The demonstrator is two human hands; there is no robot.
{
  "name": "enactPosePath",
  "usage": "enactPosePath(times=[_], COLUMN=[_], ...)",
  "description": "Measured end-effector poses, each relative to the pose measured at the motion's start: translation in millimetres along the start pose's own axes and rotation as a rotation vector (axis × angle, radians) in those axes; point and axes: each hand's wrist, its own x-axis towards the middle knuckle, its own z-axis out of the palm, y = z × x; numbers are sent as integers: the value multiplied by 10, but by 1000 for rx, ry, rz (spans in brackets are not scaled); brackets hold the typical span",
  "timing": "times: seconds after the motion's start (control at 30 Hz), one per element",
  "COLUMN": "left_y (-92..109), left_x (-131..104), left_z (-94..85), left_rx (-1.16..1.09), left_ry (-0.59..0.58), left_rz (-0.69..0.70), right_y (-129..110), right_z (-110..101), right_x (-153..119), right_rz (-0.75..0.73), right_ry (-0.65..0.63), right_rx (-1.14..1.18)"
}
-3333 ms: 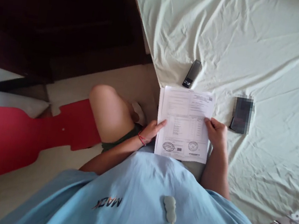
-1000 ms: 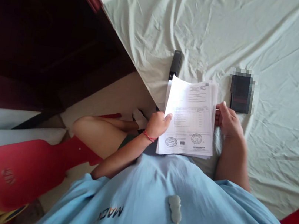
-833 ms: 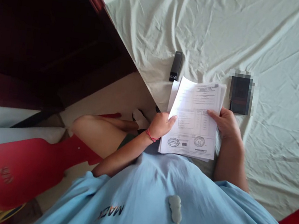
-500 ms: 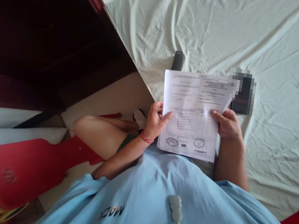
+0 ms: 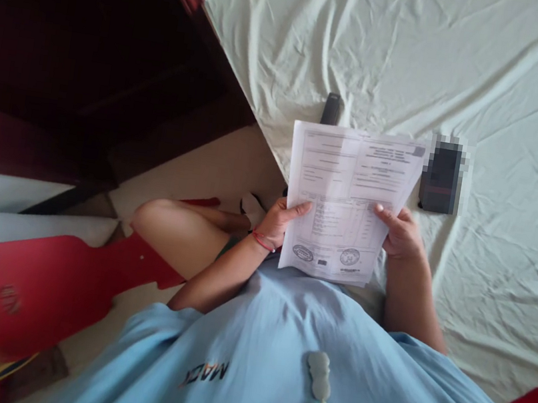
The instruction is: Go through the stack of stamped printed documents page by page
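Observation:
Printed papers (image 5: pixel 347 186) with two round stamps near the lower edge are held upright in front of the blue shirt. My left hand (image 5: pixel 282 222) grips their left edge, thumb on the front and the other fingers hidden behind. On the right edge my right hand (image 5: pixel 402 233) pinches the sheets, its thumb lying on the printed side. A red bracelet (image 5: pixel 263 241) circles my left wrist. Just beyond the top edge of the papers lies a dark narrow object (image 5: pixel 331 108), partly covered by them.
A pale wrinkled sheet (image 5: pixel 512 197) spreads beyond the papers, with a blurred dark object (image 5: pixel 442 177) to their right. At left are a red chair-like piece (image 5: pixel 43 289), dark furniture (image 5: pixel 69 50) and a bare bent leg (image 5: pixel 183 236).
The papers have shifted slightly left, their sheets now fanned a little differently. My left fingers have slipped behind the sheets. The surroundings at the top have moved slightly right in view.

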Motion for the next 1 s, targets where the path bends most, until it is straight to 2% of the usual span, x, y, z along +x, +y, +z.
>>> enactPosePath(times=[0.13, 0.27, 0.4, 0.47, 0.6, 0.67, 0.83, 1.0], left_y=[145, 353, 476, 465, 373, 342, 341, 337], left_x=[52, 144, 211, 221, 222, 220, 202, 216], left_z=[-70, -137, -128, -83, 32, 61, 20, -6], left_rx=[119, 252, 277, 262, 220, 200, 185, 152], left_ry=[-34, -136, -147, -126, -76, -67, -116, -175], left_rz=[79, 91, 99, 92, 104, 115, 103, 85], right_y=[-5, 57, 110, 109, 80, 64, -3, -127], right_z=[34, -22, -140, -166, -83, -15, 52, -42], right_x=[-84, -223, -338, -339, -255, -216, -186, -103], right_rz=[120, 61, 89, 67, -30, -36, -51, -71], right_ry=[-57, -17, -179, -203, -30, 9, -4, -9], right_rx=[-52, -88, -205, -224, -156, -174, -218, -256])
